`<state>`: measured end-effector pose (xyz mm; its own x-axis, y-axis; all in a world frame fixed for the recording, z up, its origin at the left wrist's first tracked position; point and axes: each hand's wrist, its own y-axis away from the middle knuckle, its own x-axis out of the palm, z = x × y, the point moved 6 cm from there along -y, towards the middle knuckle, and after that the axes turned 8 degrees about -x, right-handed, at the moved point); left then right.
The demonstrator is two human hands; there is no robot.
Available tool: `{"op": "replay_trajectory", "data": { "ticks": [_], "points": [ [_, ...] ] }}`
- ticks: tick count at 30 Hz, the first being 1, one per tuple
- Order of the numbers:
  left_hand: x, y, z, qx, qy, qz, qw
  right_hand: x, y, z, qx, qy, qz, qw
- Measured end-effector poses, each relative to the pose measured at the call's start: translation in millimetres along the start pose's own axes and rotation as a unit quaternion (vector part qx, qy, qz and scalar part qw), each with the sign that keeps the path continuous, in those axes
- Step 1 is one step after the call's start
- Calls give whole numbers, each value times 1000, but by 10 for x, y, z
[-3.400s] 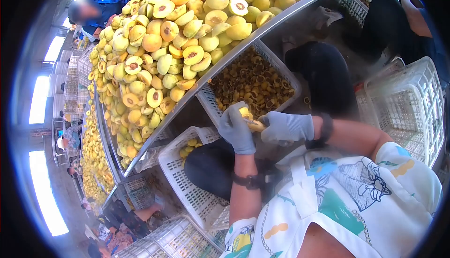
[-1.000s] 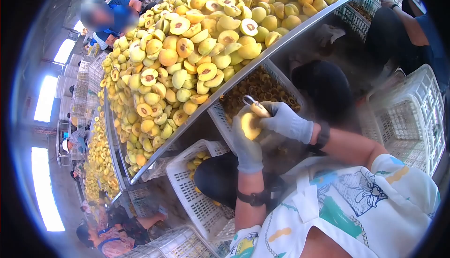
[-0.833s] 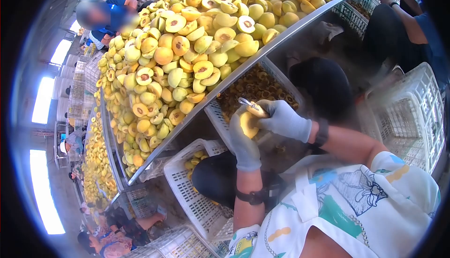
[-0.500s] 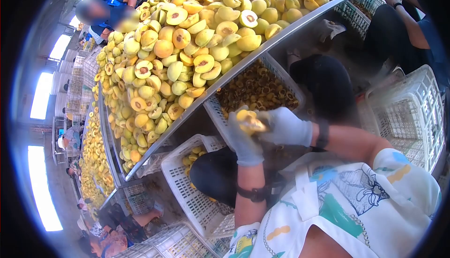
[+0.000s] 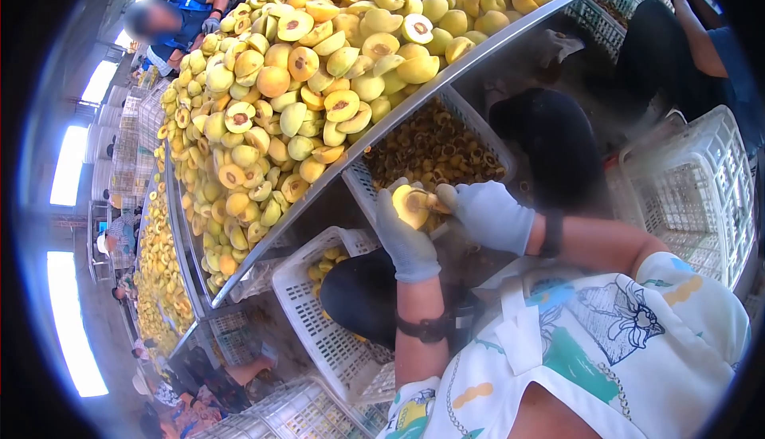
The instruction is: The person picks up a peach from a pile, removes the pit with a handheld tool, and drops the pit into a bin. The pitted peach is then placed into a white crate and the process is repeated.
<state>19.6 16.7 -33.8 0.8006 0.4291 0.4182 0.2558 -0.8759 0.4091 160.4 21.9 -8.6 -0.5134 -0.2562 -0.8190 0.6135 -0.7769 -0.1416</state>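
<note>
My gloved left hand point(image 5: 406, 236) is wrapped around a yellow peach half point(image 5: 413, 207), its cut face turned up. My gloved right hand point(image 5: 490, 214) is closed, its fingertips against the right side of the fruit. Something small and brownish shows between the right fingertips and the peach half; I cannot make out whether it is a tool or a piece of pit. Both hands are over the near edge of a crate point(image 5: 488, 130) holding brown pit pieces point(image 5: 434, 148).
A metal-edged table point(image 5: 470, 68) bears a large heap of halved peaches point(image 5: 319, 64). Left of my knee stands a white crate point(image 5: 307, 311) with some peach halves; a white crate point(image 5: 677, 192) stands at right. Co-workers sit at right and across the table.
The peach half has turned so its cut face shows more plainly, and both hands are less blurred. The co-worker across the table has moved a hand back from the heap.
</note>
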Motion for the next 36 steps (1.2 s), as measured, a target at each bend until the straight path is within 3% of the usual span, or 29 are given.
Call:
{"op": "replay_trajectory", "data": {
  "ticks": [3,5,8,11,17,20,23,26,29,32,36],
  "points": [
    [-4,-16,28,37,-47,-17,998,96,-4,7,46,29,33,998],
    [5,12,38,65,-65,-48,995,117,13,-2,30,19,12,999],
    [12,17,52,46,-47,-80,995,154,22,12,43,-14,28,999],
    [-11,0,77,66,-76,-83,991,175,28,52,71,-54,61,994],
    [-19,-10,7,8,-28,-93,995,185,13,72,61,-144,51,986],
    [0,-3,-26,67,-101,-81,989,197,30,48,65,-180,48,980],
    [22,5,-8,31,-85,-76,993,207,57,36,75,-208,51,974],
    [27,-15,-11,49,-130,-67,988,176,67,39,100,-204,76,971],
    [-3,-47,7,36,-129,-57,989,220,49,-7,100,-275,96,951],
    [-55,-119,91,-34,-103,-41,993,255,57,-35,126,-352,114,920],
    [-10,-77,57,30,-154,-64,986,275,78,-39,149,-326,111,927]
  ]
}}
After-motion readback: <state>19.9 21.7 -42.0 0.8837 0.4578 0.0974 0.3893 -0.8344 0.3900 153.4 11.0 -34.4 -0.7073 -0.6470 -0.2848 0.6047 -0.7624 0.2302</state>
